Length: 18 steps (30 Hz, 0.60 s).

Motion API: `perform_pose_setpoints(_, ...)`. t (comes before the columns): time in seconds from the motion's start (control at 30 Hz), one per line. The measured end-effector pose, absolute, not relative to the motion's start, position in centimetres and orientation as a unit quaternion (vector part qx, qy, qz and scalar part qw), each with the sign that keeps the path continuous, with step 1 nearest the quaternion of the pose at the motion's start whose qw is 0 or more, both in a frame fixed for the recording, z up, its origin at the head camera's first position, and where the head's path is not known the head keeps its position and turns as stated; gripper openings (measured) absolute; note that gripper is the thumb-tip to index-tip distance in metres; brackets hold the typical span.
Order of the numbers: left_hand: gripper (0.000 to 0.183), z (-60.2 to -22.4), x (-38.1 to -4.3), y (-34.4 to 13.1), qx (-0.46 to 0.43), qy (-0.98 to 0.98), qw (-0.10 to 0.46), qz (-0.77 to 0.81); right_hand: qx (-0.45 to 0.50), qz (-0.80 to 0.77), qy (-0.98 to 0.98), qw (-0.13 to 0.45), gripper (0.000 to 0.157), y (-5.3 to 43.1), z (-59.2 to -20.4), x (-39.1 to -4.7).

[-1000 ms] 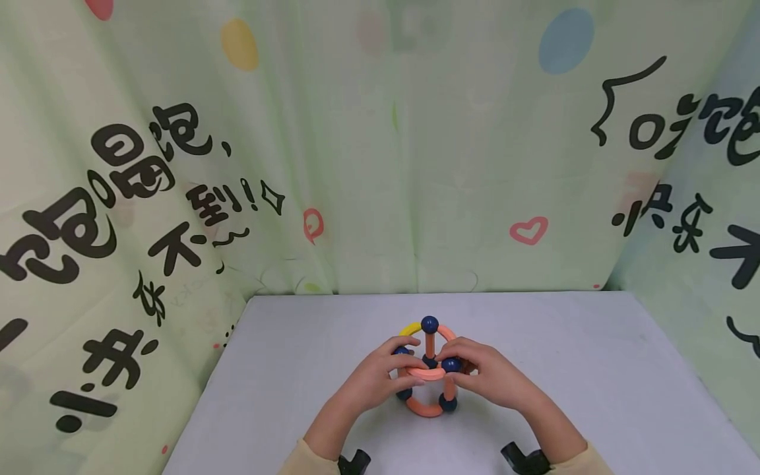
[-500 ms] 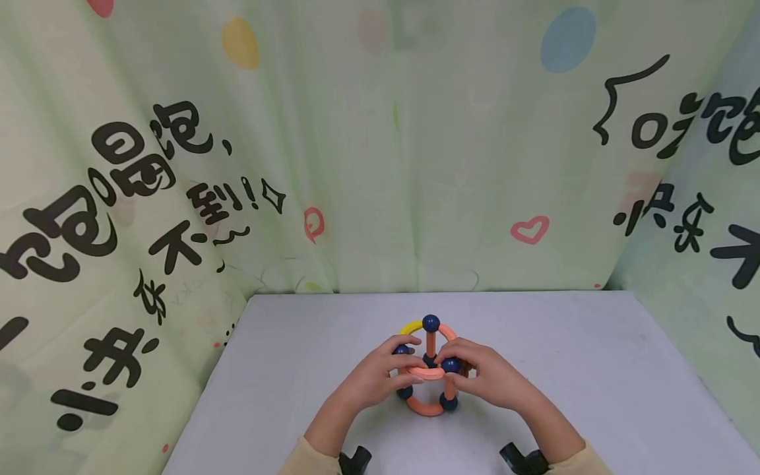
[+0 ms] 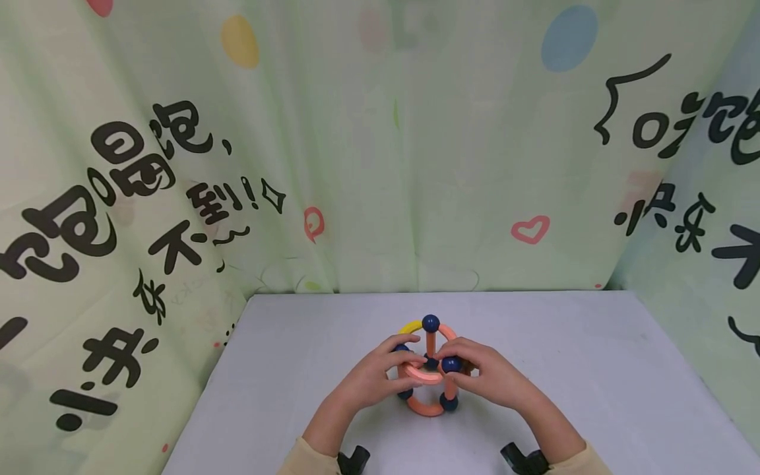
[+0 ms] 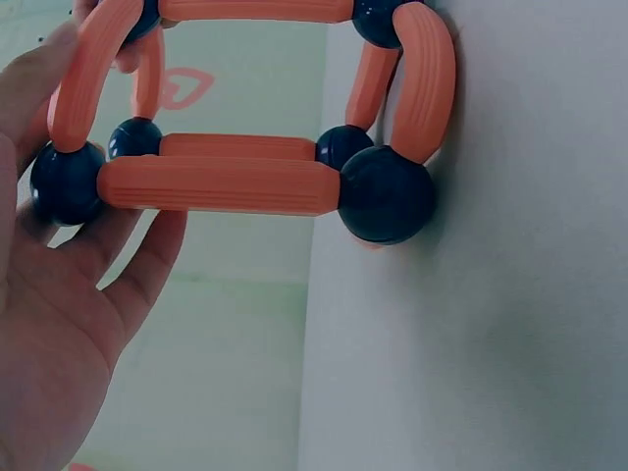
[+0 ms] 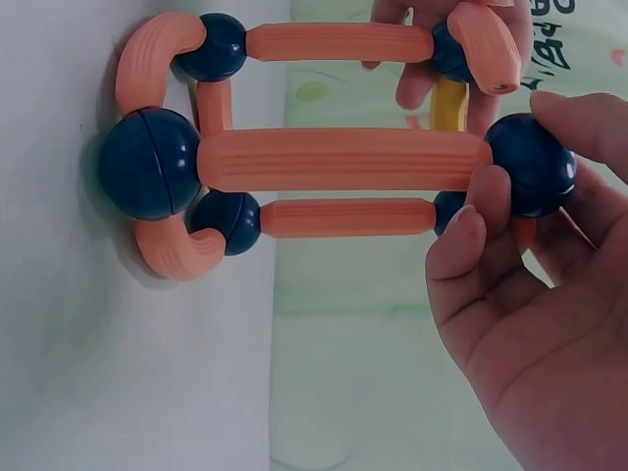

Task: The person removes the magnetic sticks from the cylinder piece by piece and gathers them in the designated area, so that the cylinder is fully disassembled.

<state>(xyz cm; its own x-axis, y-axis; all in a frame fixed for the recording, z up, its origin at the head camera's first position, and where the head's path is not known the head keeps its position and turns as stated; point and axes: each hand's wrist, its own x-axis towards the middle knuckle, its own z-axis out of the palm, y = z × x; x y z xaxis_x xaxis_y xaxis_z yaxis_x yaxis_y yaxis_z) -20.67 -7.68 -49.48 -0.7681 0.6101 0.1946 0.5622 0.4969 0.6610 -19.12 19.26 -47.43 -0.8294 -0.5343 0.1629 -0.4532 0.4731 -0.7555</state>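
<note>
A cage of magnetic balls and rods, navy balls joined by coral rods, stands on the table between the hands. The left hand (image 3: 377, 379) grips its upper left corner, fingers around a curved coral rod (image 3: 423, 377) and the ball (image 4: 67, 183) there. In the right wrist view that curved rod's bare end (image 5: 505, 83) sits a small gap from the upper right ball (image 5: 530, 165). Thumb and fingers of the right hand (image 3: 489, 373) hold this ball, atop an upright straight rod (image 5: 343, 159). A yellow curved rod (image 3: 411, 327) is at the back left of the top.
A pale table (image 3: 582, 369) spreads around the cage. Behind it and at the sides hangs a light green curtain (image 3: 356, 165) with black lettering. Black wrist devices (image 3: 354, 460) show at both sleeves.
The front curved rod has swung down and toward me; its right end, earlier at the right ball, now lies lower and apart from it. Both hands keep nearly the same place.
</note>
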Motion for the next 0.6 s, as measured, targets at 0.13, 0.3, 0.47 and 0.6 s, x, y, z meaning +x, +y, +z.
perform_pose_setpoints(0.13,0.042,-50.0,-20.6,-7.6,0.315,0.863,0.020,0.394,-0.292,-0.439,0.848,0.046,0.035,19.4,-47.7,-19.0)
perform_pose_setpoints(0.3,0.046,-50.5,-20.5,-7.7,0.310,0.845,0.002,0.435,-0.282,-0.438,0.853,0.026,0.033,19.5,-47.9,-18.9)
perform_pose_setpoints(0.47,0.047,-50.7,-20.5,-7.7,0.294,0.838,-0.007,0.460,-0.261,-0.441,0.859,0.013,0.030,19.5,-48.1,-18.9)
perform_pose_setpoints(0.6,0.048,-50.8,-20.5,-7.7,0.276,0.837,0.002,0.474,-0.250,-0.445,0.860,0.007,0.029,19.6,-48.2,-19.0)
